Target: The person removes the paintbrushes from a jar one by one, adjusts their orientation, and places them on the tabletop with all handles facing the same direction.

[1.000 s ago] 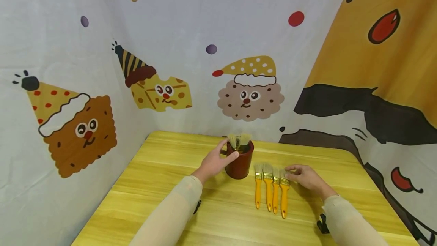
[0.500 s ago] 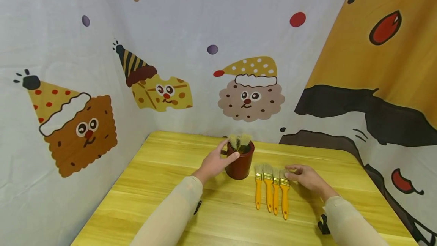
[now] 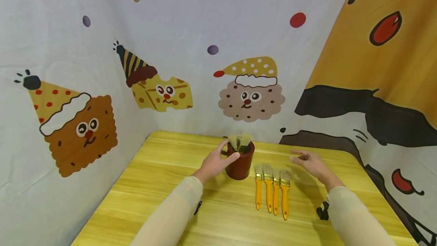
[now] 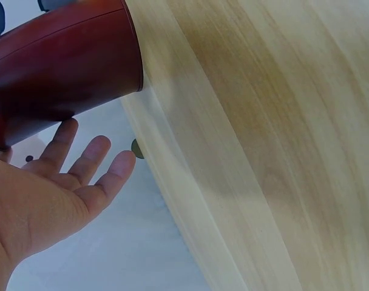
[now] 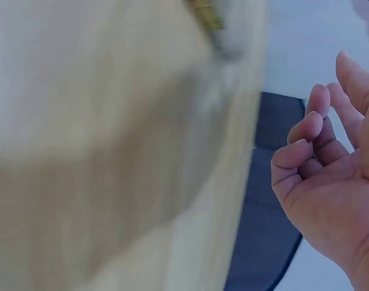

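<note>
A dark red cup (image 3: 240, 164) stands mid-table with two brush heads (image 3: 239, 139) sticking out of it. My left hand (image 3: 218, 160) lies against the cup's left side, thumb near the rim. In the left wrist view its fingers (image 4: 90, 160) are straight and a little apart from the cup (image 4: 63, 60). Several yellow-handled brushes (image 3: 271, 191) lie side by side to the right of the cup. My right hand (image 3: 308, 162) hovers beyond their bristles, holding nothing. The right wrist view, blurred, shows its fingers (image 5: 309, 130) loosely curled.
The yellow wooden table (image 3: 164, 185) is walled by cartoon-printed cloth at the left (image 3: 68, 117), back and right. Its far edge runs just behind the cup. A black strap (image 3: 321, 212) sits on my right wrist.
My right hand has lifted off the rightmost brush and moved back and slightly right, empty. The left hand, cup and brushes have not moved.
</note>
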Motion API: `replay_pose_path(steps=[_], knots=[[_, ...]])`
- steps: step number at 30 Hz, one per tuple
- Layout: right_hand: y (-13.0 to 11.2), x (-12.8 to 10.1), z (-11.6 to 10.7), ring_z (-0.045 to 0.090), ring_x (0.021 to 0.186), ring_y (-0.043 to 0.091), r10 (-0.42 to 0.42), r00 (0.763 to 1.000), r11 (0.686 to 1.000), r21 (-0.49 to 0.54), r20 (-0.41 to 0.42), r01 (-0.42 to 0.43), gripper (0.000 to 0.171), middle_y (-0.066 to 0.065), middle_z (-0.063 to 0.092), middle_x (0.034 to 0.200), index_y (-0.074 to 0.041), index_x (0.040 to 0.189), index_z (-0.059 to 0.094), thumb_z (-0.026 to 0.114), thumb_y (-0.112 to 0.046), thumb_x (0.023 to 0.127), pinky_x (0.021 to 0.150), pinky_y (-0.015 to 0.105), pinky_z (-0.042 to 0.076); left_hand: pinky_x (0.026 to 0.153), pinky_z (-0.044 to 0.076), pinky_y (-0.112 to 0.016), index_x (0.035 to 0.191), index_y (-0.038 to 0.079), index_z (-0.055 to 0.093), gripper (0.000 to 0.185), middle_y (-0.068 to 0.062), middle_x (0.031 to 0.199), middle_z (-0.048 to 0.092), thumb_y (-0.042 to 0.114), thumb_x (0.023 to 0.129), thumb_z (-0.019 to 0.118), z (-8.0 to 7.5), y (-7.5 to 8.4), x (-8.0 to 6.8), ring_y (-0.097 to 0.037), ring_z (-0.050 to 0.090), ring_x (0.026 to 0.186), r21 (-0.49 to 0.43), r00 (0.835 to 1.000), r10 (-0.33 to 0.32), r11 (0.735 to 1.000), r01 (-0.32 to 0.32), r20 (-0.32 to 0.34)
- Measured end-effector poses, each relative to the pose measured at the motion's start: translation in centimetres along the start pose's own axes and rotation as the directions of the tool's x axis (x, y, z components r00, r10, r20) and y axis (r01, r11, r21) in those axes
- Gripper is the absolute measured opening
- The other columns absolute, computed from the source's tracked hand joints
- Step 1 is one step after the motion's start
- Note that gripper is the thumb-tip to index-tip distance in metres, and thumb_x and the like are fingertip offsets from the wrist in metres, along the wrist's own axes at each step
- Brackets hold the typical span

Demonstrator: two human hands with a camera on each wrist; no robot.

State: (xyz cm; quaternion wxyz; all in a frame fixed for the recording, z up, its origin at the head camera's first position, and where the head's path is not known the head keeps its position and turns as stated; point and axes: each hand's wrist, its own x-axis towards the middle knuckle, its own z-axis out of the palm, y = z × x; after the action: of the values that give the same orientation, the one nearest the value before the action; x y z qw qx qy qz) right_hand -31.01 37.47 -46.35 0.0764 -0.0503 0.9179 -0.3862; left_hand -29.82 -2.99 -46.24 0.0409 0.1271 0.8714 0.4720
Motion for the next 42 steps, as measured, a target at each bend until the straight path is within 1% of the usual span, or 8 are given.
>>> replay_pose_path(steps=[6,12,19,25,30,34,39,42], knots=[[-3.3,1.4,-0.3,0.056,0.123,0.035,-0.043,0.998,0.998,0.051,-0.046,0.045,0.065,0.014,0.057,0.137,-0.028,0.148,0.047,0.059,-0.06,0.092,0.098,0.054,0.048,0.096,0.046,-0.06,0.145,0.063,0.016,0.073,-0.002,0.15,0.048,0.079,0.084,0.052,-0.1,-0.1,0.0,-0.033,0.054,0.129,0.002,1.0,-0.008,1.0,0.008,-0.004],[-7.2,2.8,1.4,0.059,0.113,0.028,-0.119,0.992,0.986,0.114,-0.036,0.123,0.062,0.01,0.061,0.129,-0.033,0.144,0.05,0.063,-0.059,0.09,0.092,0.042,0.05,0.099,0.044,-0.062,0.145,0.064,0.016,0.072,-0.002,0.153,0.045,0.079,0.084,0.051,-0.1,0.0,-0.1,-0.036,0.052,0.131,0.0,1.0,-0.003,1.0,0.003,0.001],[-10.9,3.6,3.6,0.056,0.126,0.03,-0.165,0.986,0.968,0.191,-0.004,0.162,0.055,0.003,0.057,0.138,-0.039,0.142,0.051,0.064,-0.055,0.091,0.105,0.054,0.046,0.1,0.042,-0.063,0.145,0.063,0.015,0.071,0.0,0.157,0.04,0.076,0.086,0.052,0.1,-0.2,0.0,-0.036,0.05,0.134,0.004,1.0,-0.015,1.0,0.015,0.005],[-12.2,4.1,4.8,0.054,0.129,0.03,-0.201,0.979,0.958,0.214,0.019,0.193,0.058,0.004,0.056,0.141,-0.038,0.144,0.048,0.065,-0.054,0.091,0.107,0.055,0.044,0.099,0.044,-0.062,0.145,0.063,0.015,0.072,0.0,0.157,0.039,0.078,0.085,0.051,0.1,-0.3,0.0,-0.033,0.051,0.133,0.002,1.0,-0.029,1.0,0.029,0.01],[-13.0,4.5,6.0,0.055,0.129,0.029,-0.196,0.98,0.953,0.241,0.039,0.182,0.064,0.002,0.055,0.144,-0.039,0.145,0.045,0.069,-0.054,0.088,0.109,0.057,0.041,0.099,0.044,-0.062,0.145,0.064,0.013,0.07,0.0,0.157,0.04,0.077,0.086,0.05,0.0,-0.4,0.1,-0.033,0.051,0.133,0.003,0.999,-0.031,1.0,0.031,0.015],[-13.5,4.7,7.0,0.057,0.125,0.027,-0.196,0.98,0.96,0.213,0.039,0.183,0.064,0.001,0.055,0.143,-0.043,0.144,0.044,0.071,-0.054,0.087,0.105,0.055,0.045,0.098,0.046,-0.061,0.146,0.063,0.013,0.071,-0.001,0.152,0.045,0.075,0.088,0.051,0.0,-0.4,0.0,-0.031,0.052,0.131,-0.015,1.0,-0.014,1.0,0.014,0.02],[-14.1,4.4,7.8,0.057,0.115,0.026,-0.219,0.975,0.963,0.152,-0.047,0.224,0.058,0.002,0.059,0.13,-0.044,0.141,0.049,0.072,-0.048,0.088,0.093,0.046,0.052,0.095,0.048,-0.059,0.147,0.061,0.013,0.072,-0.001,0.148,0.049,0.075,0.088,0.051,0.0,-0.3,-0.3,-0.03,0.054,0.129,-0.034,1.0,0.008,0.999,-0.007,0.027],[-14.5,4.4,8.1,0.058,0.108,0.027,-0.243,0.965,0.961,0.113,-0.104,0.254,0.053,0.002,0.06,0.12,-0.044,0.138,0.052,0.072,-0.043,0.089,0.084,0.041,0.052,0.095,0.048,-0.059,0.148,0.06,0.012,0.074,-0.002,0.148,0.049,0.077,0.087,0.05,0.0,-0.2,-0.2,-0.031,0.055,0.128,-0.033,1.0,0.004,0.999,-0.003,0.029]])
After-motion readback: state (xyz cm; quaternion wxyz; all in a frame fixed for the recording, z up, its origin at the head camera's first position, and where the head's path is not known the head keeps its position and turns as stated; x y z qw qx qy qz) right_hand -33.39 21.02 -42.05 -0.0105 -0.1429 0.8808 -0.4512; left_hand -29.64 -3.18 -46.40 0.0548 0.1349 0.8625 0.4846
